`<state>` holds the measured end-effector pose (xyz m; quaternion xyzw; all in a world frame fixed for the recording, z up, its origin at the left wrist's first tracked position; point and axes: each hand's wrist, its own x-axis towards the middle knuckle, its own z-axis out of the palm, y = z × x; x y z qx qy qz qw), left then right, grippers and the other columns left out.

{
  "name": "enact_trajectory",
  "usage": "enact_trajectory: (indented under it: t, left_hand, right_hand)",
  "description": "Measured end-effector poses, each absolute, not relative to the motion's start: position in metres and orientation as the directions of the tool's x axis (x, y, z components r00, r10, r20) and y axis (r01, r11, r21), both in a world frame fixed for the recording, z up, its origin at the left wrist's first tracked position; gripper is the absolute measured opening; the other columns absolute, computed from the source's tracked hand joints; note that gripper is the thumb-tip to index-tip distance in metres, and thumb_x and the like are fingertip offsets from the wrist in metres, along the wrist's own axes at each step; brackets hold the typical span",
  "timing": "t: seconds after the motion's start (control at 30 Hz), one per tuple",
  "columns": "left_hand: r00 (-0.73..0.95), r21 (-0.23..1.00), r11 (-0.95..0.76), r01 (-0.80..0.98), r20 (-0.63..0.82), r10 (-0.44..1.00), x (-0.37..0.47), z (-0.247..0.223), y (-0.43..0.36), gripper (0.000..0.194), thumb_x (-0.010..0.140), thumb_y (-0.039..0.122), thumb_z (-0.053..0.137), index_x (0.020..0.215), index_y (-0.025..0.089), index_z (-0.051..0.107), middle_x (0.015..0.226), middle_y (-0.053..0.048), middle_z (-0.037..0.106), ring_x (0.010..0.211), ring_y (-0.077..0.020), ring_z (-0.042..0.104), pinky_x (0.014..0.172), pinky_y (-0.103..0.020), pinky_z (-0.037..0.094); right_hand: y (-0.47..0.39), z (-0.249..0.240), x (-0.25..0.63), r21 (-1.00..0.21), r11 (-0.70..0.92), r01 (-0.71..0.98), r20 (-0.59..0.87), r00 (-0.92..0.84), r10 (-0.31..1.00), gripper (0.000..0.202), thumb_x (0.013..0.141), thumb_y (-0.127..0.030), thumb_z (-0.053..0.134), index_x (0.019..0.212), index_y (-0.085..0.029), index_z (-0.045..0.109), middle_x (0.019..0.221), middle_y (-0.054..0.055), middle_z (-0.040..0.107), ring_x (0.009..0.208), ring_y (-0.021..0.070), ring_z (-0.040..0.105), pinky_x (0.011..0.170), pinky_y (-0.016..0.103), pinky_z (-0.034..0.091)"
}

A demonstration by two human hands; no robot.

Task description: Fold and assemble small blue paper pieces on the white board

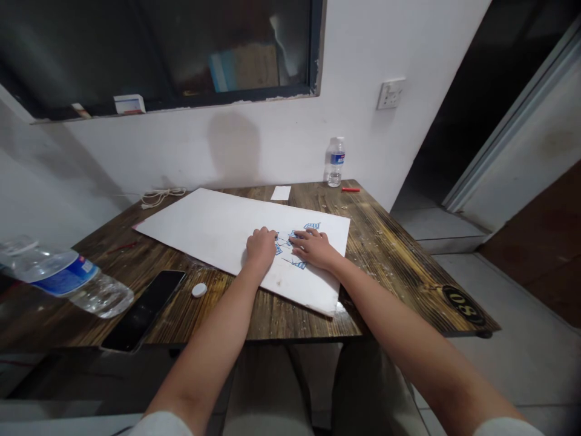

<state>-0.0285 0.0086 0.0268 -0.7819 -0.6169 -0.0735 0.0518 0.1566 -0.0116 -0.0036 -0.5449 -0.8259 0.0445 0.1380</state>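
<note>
On the white board [215,224], left hand [262,247] curled, pinch unclear, right hand [314,248] spread

1. Board [227,227]: white, with blue marks [298,264] of lines and grid-like shapes.
2. Bench [385,266]: dark brown, streaked with lighter tan wood grain.
3. Round badge [463,304]: black, with yellowish digits.
4. Phone [144,310]: black screen.
5. Cap [199,290]: white.
6. Large bottle [68,275]: clear, blue label, touches of red and white.
7. Small bottle [336,161]: clear, blue label.
8. Pen-like stick [350,189]: red.
9. Paper piece [281,193]: plain white.
</note>
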Motion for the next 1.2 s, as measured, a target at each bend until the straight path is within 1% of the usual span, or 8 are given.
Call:
enact_trajectory:
  t: [0.2, 0.33, 0.47, 0.6, 0.7, 0.83, 1.03, 1.2]
  left_hand:
    - [0.281, 0.03, -0.294, 0.955, 0.214, 0.935, -0.026, 0.026, 0.007, 0.031, 0.093, 0.03, 0.046, 0.113, 0.026, 0.07, 0.117, -0.01, 0.062, 0.111, -0.029, 0.05, 0.087, -0.04, 0.044]
    - [0.295, 0.03, -0.306, 0.951, 0.199, 0.935, -0.027, 0.026, 0.008, 0.032, 0.092, 0.021, 0.045, 0.108, 0.027, 0.072, 0.12, -0.009, 0.063, 0.11, -0.0285, 0.051, 0.086, -0.041, 0.044]
    - [0.289, 0.036, -0.302, 0.952, 0.204, 0.935, -0.027, 0.026, 0.009, 0.035, 0.086, 0.009, 0.047, 0.104, 0.024, 0.073, 0.115, -0.008, 0.066, 0.106, -0.0254, 0.055, 0.085, -0.037, 0.044]
    - [0.271, 0.086, -0.295, 0.952, 0.217, 0.938, -0.028, 0.023, 0.013, 0.03, 0.087, 0.011, 0.047, 0.098, 0.022, 0.073, 0.106, -0.008, 0.069, 0.102, -0.0238, 0.058, 0.084, -0.034, 0.045]
    - [0.269, 0.132, -0.303, 0.944, 0.225, 0.937, -0.031, 0.019, 0.017, 0.026, 0.087, 0.013, 0.05, 0.092, 0.021, 0.074, 0.104, -0.008, 0.069, 0.103, -0.0234, 0.058, 0.086, -0.033, 0.046]
    - [0.266, 0.172, -0.313, 0.934, 0.248, 0.931, -0.034, 0.015, 0.02, 0.026, 0.088, 0.015, 0.05, 0.094, 0.023, 0.074, 0.106, -0.007, 0.069, 0.104, -0.0237, 0.057, 0.088, -0.033, 0.045]
    - [0.268, 0.178, -0.314, 0.933, 0.241, 0.933, -0.034, 0.015, 0.017, 0.029, 0.09, 0.02, 0.049, 0.106, 0.024, 0.073, 0.113, -0.008, 0.067, 0.109, -0.0258, 0.055, 0.09, -0.035, 0.045]
    - [0.235, 0.186, -0.279, 0.942, 0.228, 0.945, -0.032, 0.016, 0.014, 0.03, 0.093, 0.027, 0.048, 0.112, 0.026, 0.071, 0.118, -0.008, 0.064, 0.111, -0.0273, 0.052, 0.09, -0.037, 0.045]
  right_hand:
    - [-0.011, -0.003, 0.156, -0.222, 0.383, 0.896, 0.19, -0.346, 0.919, 0.048, 0.095, -0.049, 0.043, 0.138, -0.031, 0.053, 0.149, 0.005, 0.045, 0.134, 0.0346, 0.034, 0.1, 0.052, 0.033]
    - [-0.01, -0.005, 0.156, -0.241, 0.381, 0.893, 0.207, -0.336, 0.919, 0.045, 0.095, -0.048, 0.044, 0.135, -0.031, 0.056, 0.147, 0.005, 0.047, 0.132, 0.0337, 0.036, 0.1, 0.053, 0.033]
    - [-0.008, -0.007, 0.156, -0.273, 0.384, 0.882, 0.236, -0.325, 0.916, 0.042, 0.095, -0.044, 0.047, 0.132, -0.028, 0.058, 0.143, 0.006, 0.052, 0.129, 0.0334, 0.038, 0.099, 0.051, 0.034]
    - [-0.006, -0.005, 0.157, -0.3, 0.369, 0.88, 0.283, -0.287, 0.915, 0.039, 0.091, -0.041, 0.055, 0.125, -0.023, 0.064, 0.135, 0.008, 0.059, 0.122, 0.0306, 0.045, 0.096, 0.045, 0.036]
    - [-0.006, -0.003, 0.158, -0.306, 0.373, 0.876, 0.297, -0.284, 0.912, 0.036, 0.089, -0.043, 0.057, 0.117, -0.023, 0.068, 0.132, 0.007, 0.061, 0.12, 0.0292, 0.046, 0.096, 0.043, 0.037]
    - [-0.008, -0.003, 0.158, -0.307, 0.379, 0.873, 0.275, -0.3, 0.913, 0.043, 0.087, -0.048, 0.058, 0.122, -0.024, 0.065, 0.137, 0.006, 0.058, 0.125, 0.0305, 0.043, 0.099, 0.046, 0.035]
    - [-0.01, -0.003, 0.157, -0.267, 0.34, 0.902, 0.233, -0.281, 0.931, 0.052, 0.086, -0.057, 0.054, 0.13, -0.029, 0.06, 0.144, 0.007, 0.051, 0.132, 0.0352, 0.036, 0.103, 0.053, 0.028]
    - [-0.01, -0.004, 0.157, -0.277, 0.319, 0.906, 0.18, -0.277, 0.944, 0.059, 0.085, -0.062, 0.052, 0.136, -0.032, 0.055, 0.149, 0.005, 0.045, 0.135, 0.038, 0.03, 0.105, 0.056, 0.025]
